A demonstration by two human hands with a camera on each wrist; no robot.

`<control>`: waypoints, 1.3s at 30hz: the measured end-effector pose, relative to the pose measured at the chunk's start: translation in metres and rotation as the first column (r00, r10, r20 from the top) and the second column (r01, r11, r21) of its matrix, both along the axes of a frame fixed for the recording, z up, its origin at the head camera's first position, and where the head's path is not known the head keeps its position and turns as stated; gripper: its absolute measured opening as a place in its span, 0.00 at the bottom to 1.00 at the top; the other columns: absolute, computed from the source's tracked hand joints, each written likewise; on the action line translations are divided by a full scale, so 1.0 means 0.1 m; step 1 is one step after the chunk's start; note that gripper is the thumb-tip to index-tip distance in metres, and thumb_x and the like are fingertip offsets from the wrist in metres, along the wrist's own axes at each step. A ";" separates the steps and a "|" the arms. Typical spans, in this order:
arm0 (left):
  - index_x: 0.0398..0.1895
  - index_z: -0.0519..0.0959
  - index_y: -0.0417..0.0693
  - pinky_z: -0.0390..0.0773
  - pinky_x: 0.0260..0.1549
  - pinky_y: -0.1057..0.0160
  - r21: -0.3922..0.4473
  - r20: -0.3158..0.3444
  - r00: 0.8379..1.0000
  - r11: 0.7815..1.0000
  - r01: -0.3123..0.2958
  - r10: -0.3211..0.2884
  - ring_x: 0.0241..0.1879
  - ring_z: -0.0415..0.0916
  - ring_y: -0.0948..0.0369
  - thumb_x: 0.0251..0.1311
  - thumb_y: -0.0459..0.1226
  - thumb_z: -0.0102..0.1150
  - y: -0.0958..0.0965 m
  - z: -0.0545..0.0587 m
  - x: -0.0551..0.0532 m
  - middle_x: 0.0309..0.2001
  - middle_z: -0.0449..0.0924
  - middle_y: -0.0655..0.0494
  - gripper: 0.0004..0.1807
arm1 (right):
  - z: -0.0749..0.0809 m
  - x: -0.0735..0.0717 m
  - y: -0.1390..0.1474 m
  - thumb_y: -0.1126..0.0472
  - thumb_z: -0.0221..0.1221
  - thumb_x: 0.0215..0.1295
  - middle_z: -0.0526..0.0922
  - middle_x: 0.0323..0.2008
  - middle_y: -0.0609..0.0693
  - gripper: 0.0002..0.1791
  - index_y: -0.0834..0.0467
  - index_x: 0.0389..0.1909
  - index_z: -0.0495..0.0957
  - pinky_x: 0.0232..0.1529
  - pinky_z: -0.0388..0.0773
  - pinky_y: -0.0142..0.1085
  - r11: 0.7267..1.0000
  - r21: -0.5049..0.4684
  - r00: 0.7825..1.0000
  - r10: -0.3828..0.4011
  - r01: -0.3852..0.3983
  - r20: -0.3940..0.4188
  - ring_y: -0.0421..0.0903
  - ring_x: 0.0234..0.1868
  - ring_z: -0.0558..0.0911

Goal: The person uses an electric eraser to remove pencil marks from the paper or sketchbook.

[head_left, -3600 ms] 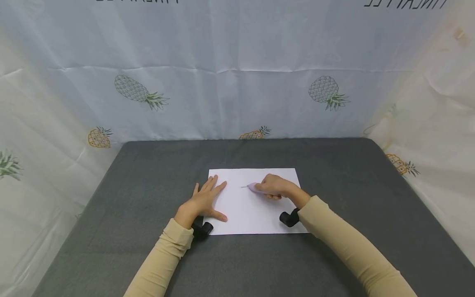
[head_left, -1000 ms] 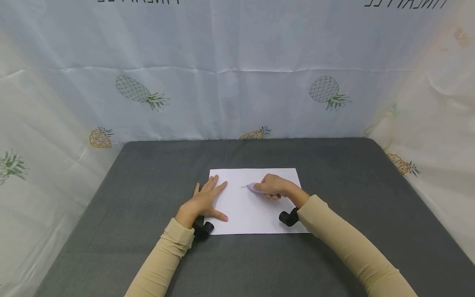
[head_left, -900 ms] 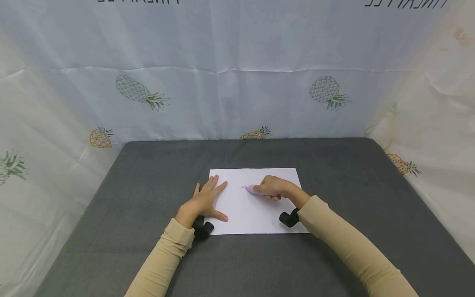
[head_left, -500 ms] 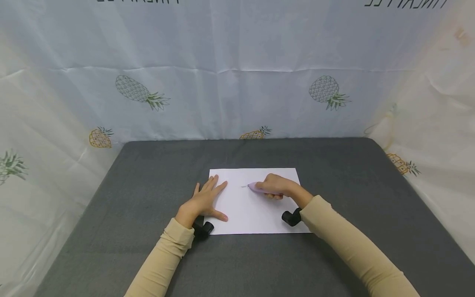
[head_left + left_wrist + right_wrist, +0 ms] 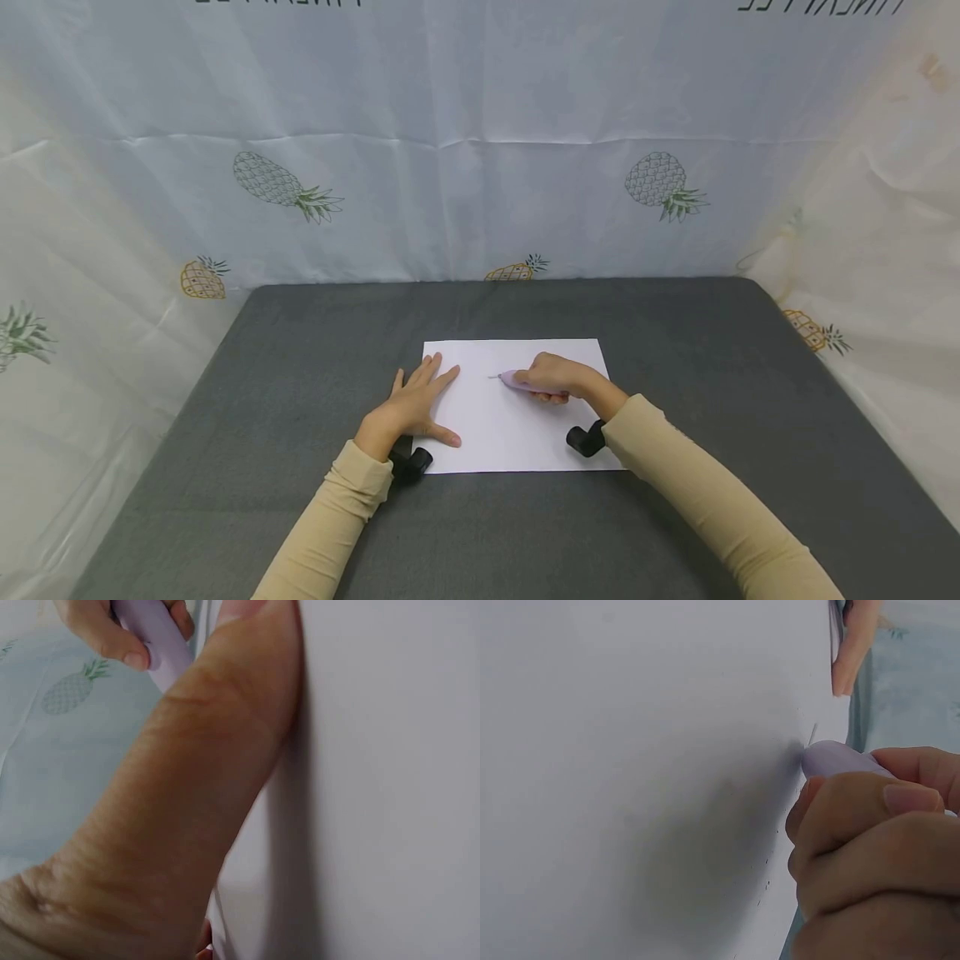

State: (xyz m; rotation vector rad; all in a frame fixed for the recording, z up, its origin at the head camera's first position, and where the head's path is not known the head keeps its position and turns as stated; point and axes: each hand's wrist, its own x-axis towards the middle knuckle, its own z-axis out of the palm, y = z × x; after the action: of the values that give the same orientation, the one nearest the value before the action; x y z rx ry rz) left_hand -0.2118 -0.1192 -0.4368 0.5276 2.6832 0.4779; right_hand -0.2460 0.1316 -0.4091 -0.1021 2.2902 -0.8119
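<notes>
A white sheet of paper [image 5: 517, 437] lies on the dark tabletop. My left hand [image 5: 412, 404] rests with spread fingers across its left edge. My right hand [image 5: 558, 375] grips a lilac electric eraser [image 5: 513, 381], tip pointing left and down at the paper. Right at the tip is a short grey line [image 5: 492, 377]. In the right wrist view the eraser [image 5: 838, 759] meets the end of that line [image 5: 814, 733], and dark crumbs [image 5: 767, 885] lie scattered on the sheet. The left wrist view shows my right thumb [image 5: 135, 658] against the eraser's body [image 5: 159, 641].
Grey cloth covers the table [image 5: 337, 333] on all sides of the sheet. A pale curtain [image 5: 450, 208] printed with pineapples hangs behind and at both sides. Black wrist cameras [image 5: 585, 440] sit under both forearms, close to the paper.
The eraser's tip has shifted slightly back and forth around the right end of the grey line. My left hand and the sheet have stayed in place.
</notes>
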 end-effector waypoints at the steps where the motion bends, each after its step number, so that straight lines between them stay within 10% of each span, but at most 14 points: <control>1: 0.76 0.51 0.51 0.35 0.71 0.30 0.000 0.001 1.000 1.000 0.000 0.000 0.79 0.33 0.44 0.36 0.56 0.76 0.00 0.00 0.00 0.79 0.35 0.42 0.63 | 0.00 0.00 0.00 0.49 0.49 0.70 0.64 0.09 0.44 0.25 0.54 0.13 0.66 0.13 0.58 0.28 1.000 0.000 1.000 -0.001 0.001 0.003 0.37 0.09 0.59; 39: 0.77 0.50 0.52 0.34 0.71 0.30 -0.016 0.008 1.000 1.000 0.001 -0.001 0.79 0.32 0.45 0.37 0.56 0.76 0.00 0.01 0.00 0.79 0.34 0.42 0.63 | 0.01 0.01 -0.04 0.47 0.49 0.70 0.64 0.09 0.44 0.27 0.54 0.11 0.65 0.14 0.59 0.28 1.000 0.019 1.000 -0.001 0.001 0.007 0.38 0.10 0.60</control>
State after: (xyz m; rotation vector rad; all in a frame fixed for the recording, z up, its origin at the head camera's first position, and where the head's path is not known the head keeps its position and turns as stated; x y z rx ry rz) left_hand -0.2114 -0.1190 -0.4356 0.5215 2.6772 0.4562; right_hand -0.2451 0.1272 -0.4083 -0.0890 2.2913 -0.7895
